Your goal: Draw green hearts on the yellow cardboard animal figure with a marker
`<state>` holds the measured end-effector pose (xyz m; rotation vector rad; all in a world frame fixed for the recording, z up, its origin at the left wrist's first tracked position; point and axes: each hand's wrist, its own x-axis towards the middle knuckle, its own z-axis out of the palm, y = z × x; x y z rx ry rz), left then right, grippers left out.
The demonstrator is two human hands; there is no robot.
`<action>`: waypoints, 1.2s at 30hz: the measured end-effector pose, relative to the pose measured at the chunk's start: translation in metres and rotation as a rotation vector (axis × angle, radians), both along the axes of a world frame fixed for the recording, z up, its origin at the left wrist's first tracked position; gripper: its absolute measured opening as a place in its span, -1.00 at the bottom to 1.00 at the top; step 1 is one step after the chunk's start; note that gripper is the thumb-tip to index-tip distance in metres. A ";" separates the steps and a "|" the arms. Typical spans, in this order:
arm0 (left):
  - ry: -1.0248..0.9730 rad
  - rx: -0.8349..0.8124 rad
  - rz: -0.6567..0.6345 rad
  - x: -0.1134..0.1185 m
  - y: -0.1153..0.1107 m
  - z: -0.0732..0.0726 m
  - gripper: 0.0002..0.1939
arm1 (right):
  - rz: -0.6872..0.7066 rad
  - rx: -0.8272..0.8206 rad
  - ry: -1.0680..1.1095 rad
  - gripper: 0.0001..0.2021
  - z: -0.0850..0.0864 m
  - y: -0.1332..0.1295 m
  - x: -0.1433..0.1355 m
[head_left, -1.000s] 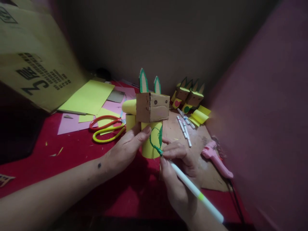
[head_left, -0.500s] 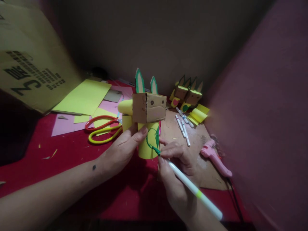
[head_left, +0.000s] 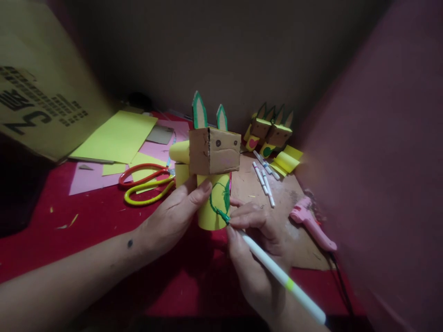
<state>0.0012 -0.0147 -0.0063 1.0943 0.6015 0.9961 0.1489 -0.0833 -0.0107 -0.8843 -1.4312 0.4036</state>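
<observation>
A cardboard and paper animal figure (head_left: pixel 215 152) stands upright in my left hand (head_left: pixel 180 205). Its box head has drawn eyes and two green-edged ears, and its body is a yellow paper tube (head_left: pixel 204 216). My left thumb presses on the tube's front while the fingers go behind it, partly hidden. Between the thumb and fingers of my right hand (head_left: pixel 252 240) is a white marker pen (head_left: pixel 270 263) with a green tip. That tip touches the tube at the lower edge of a green rounded outline, whose right side is filled in green.
Red-and-yellow-handled scissors (head_left: pixel 148 198) lie left of the figure, near yellow paper (head_left: pixel 117 136). Two similar figures (head_left: pixel 268 133) stand at the back right. Several markers (head_left: pixel 265 184) and a pink glue gun (head_left: pixel 313 226) rest on a cardboard sheet (head_left: pixel 304 256). A large carton (head_left: pixel 51 69) rises at left.
The pen tip has shifted slightly left along the bottom of the green outline. The view has moved a little; my left hand still holds the figure.
</observation>
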 end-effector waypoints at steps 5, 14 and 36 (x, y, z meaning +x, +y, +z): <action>-0.025 -0.001 -0.025 0.002 -0.001 0.003 -0.40 | 0.003 0.003 0.021 -0.78 -0.002 -0.001 0.000; -0.028 -0.003 -0.048 0.001 0.000 0.000 -0.38 | -0.048 0.028 0.017 -0.75 0.001 -0.004 0.000; 0.008 0.017 -0.054 0.000 0.004 -0.008 -0.25 | -0.079 0.009 0.004 -0.77 -0.001 -0.005 -0.001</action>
